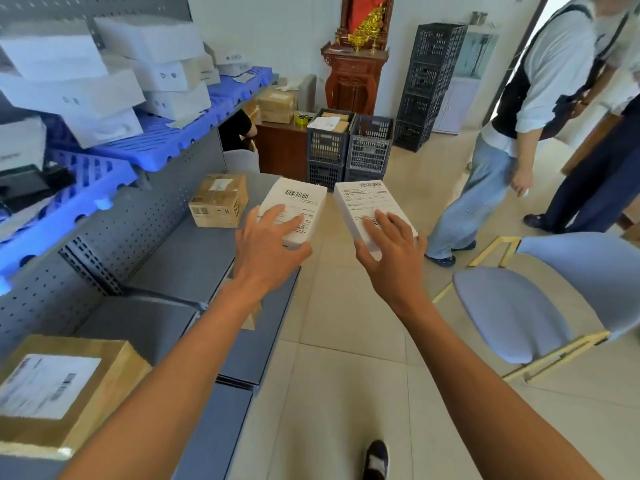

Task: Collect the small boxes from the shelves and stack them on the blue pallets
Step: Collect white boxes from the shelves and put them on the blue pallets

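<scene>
From my head camera, my left hand (268, 242) grips a small white box (294, 209) with a barcode label on top, fingers spread over the label and thumb curled under the near edge. My right hand (389, 245) grips a second white labelled box (372, 211) the same way, fingers fanned across the top and thumb hooked at the near left corner. The two boxes sit side by side, close but apart, held out in front of me above the tiled floor (346, 341), just right of the grey shelf (187, 258).

On that grey shelf, just left of my left hand, stands a brown taped carton (220, 200). Nearer me on the same shelf, at the lower left, lies a larger brown carton (65, 389) with a white label. Above the shelf, blue pallets (166, 136) carry a heap of white boxes (104, 71), some tilted on one another.

Beyond the far end of the shelf stand dark plastic crates (349, 147), with a taller stack of crates (431, 84) against the wall and a dark wooden cabinet (353, 77) between them. Right of the shelf, across the floor, is a pale blue chair (519, 306) with a yellow frame. Past the chair, a person in light jeans (481, 188) stands with another person just beside. My shoe (375, 459) shows at the bottom edge.
</scene>
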The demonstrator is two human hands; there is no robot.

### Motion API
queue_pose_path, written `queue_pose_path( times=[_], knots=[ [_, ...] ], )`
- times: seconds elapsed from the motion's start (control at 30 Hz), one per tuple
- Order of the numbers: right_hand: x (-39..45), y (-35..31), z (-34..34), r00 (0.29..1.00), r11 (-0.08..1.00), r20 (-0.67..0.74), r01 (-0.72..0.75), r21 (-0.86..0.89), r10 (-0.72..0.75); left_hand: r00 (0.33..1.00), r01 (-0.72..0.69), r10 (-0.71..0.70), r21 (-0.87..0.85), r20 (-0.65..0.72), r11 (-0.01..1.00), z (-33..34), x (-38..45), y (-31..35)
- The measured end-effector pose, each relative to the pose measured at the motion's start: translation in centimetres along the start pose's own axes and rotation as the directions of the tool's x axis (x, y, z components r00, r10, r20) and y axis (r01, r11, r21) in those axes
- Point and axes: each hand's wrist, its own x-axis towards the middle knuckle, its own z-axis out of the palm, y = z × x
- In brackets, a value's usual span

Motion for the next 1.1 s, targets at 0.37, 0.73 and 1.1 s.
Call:
queue_pose_path(
  times=[0.37, 0.73, 1.1],
  knots=[
    [12.0, 7.1, 8.4, 0.998, 0.996, 0.025, 0.059, 0.069, -0.061, 0.997, 0.066, -0.063, 0.052, -0.049, 0.996, 4.5, 12.4, -0.4],
    [30.3, 12.3, 17.4, 0.973, 0.949, 0.025, 0.218, 0.228, -0.23, 0.944, 0.202, -0.155, 0.141, -0.29, 0.969, 6.3, 27.7, 1.0],
    [44.5, 7.0, 24.6, 0.923, 0.838, -0.062, 0.371, 0.4, -0.379, 0.839, 0.328, -0.196, 0.185, -0.508, 0.926, 2.2, 38.0, -1.8]
  ],
)
